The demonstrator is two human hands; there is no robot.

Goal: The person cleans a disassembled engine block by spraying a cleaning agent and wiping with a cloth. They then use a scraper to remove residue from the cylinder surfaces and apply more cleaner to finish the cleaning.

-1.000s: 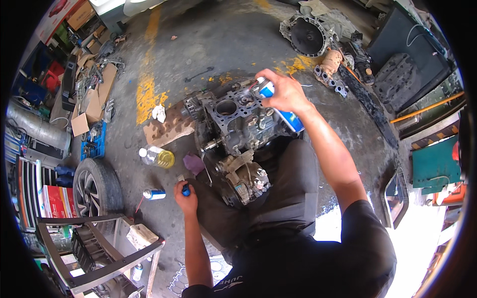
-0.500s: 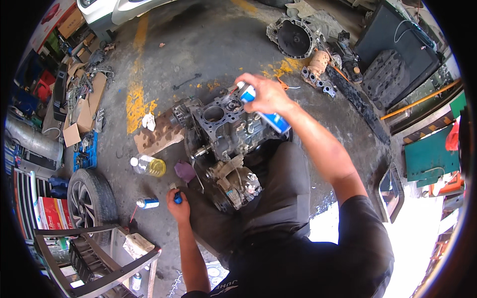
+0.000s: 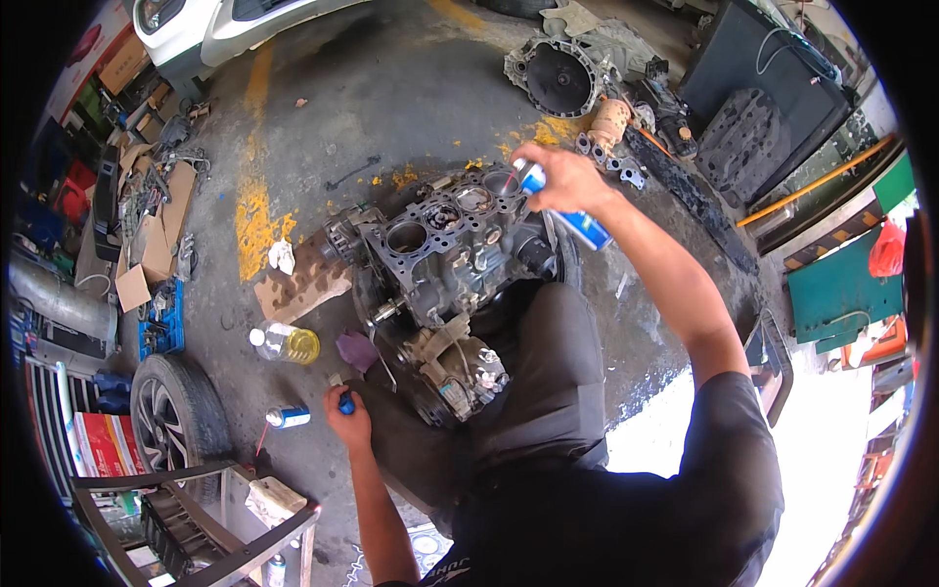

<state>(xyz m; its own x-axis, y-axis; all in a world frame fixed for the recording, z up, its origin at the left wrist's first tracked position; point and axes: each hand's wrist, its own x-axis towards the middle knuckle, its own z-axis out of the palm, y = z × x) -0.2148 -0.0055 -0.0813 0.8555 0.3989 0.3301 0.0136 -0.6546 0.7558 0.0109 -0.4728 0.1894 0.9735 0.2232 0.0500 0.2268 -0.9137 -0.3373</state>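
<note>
My right hand (image 3: 570, 184) grips a blue and white spray can (image 3: 589, 231), tilted, with its nozzle and thin red straw over the far-right cylinder of an engine block (image 3: 460, 269). The block stands in front of my knees, its several round bores facing up. Down by my left knee, my left hand (image 3: 350, 427) is closed around a small blue-handled tool (image 3: 346, 402) with a pale, flat end; its exact kind is unclear. A purple cloth-like piece (image 3: 357, 350) lies beyond that hand, near the block.
Left of the block are a clear bottle of yellow liquid (image 3: 293, 344), another spray can (image 3: 289, 418), stained cardboard (image 3: 303, 282) and a wheel (image 3: 176, 416). A metal frame (image 3: 205, 558) stands lower left. A bell-shaped housing (image 3: 559, 78) and an exhaust part (image 3: 611, 127) lie at the far right.
My right hand has moved the spray can rightward along the block, from near the middle bores to the far-right one. My left hand keeps its grip, almost unmoved. The view has shifted slightly.
</note>
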